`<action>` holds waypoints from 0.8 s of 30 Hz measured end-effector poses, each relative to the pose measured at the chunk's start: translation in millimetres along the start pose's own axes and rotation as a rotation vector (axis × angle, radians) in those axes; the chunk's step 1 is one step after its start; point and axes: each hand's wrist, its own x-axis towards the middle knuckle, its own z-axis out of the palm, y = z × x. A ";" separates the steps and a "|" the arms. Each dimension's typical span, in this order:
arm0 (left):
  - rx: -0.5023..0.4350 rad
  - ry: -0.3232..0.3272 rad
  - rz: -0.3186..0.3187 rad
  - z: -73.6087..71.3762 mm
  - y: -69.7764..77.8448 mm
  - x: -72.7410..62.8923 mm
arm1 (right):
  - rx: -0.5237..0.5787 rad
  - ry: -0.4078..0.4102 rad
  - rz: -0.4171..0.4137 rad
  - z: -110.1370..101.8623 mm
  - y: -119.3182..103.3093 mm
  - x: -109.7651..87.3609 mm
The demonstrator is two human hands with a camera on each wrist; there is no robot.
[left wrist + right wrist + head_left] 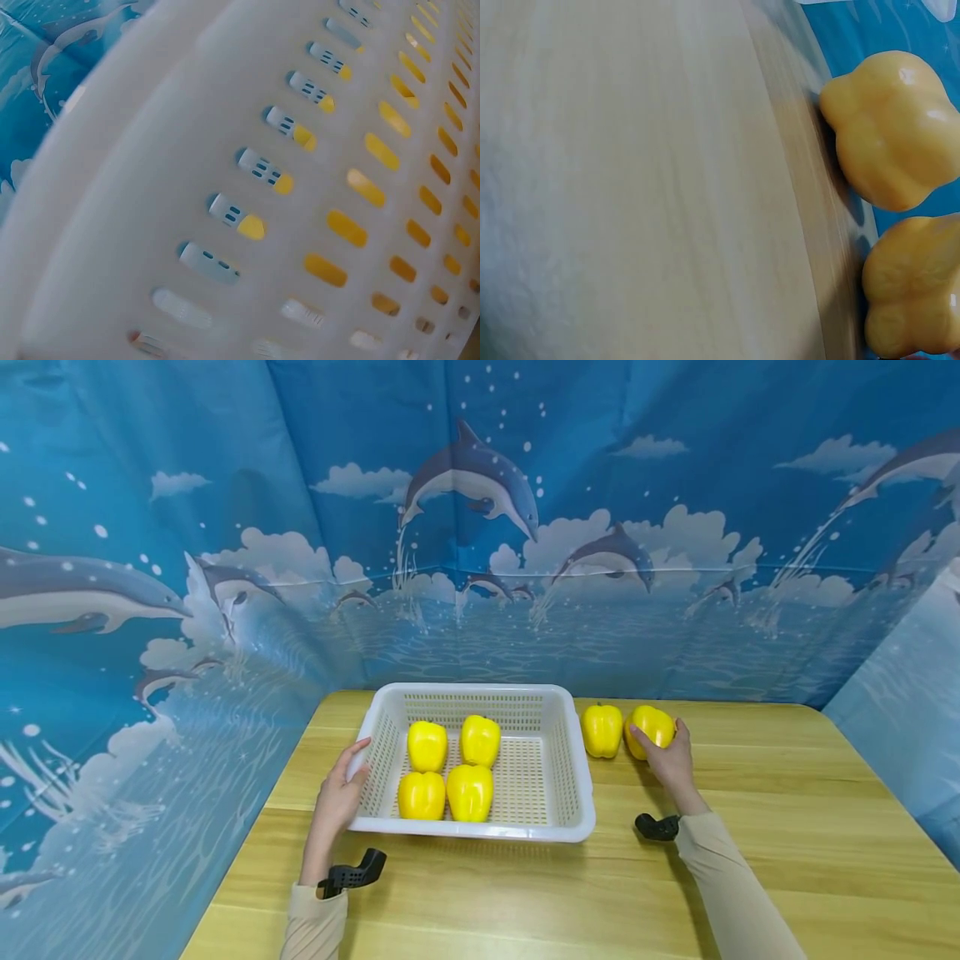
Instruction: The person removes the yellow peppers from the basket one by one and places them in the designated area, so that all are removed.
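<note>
A white slotted plastic basket (480,831) stands on the table with several yellow bell peppers inside, one of them a front pepper (470,793). My left hand (339,797) holds the basket's left rim, its thumb over the edge. The left wrist view is filled by the slotted basket wall (172,150), with yellow showing through the holes. Right of the basket, my right hand (670,762) grips a yellow bell pepper (651,727) between thumb and fingers. That gripped pepper (911,289) is lower right in the right wrist view. Beside it sits another yellow bell pepper (602,731).
The wooden table (787,827) runs out to the right and toward the front. A blue curtain (480,643) printed with dolphins hangs behind and around it. Each wrist carries a black camera mount (352,872).
</note>
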 end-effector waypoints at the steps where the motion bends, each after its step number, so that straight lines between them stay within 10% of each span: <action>1: -0.002 -0.001 -0.002 0.3 -0.2 0.1 | 0.003 0.001 -0.001 -0.2 -0.3 -0.5; 24: 0.001 0.000 0.010 0.7 -1.0 0.9 | 0.172 0.229 -0.261 2.5 -64.6 -37.3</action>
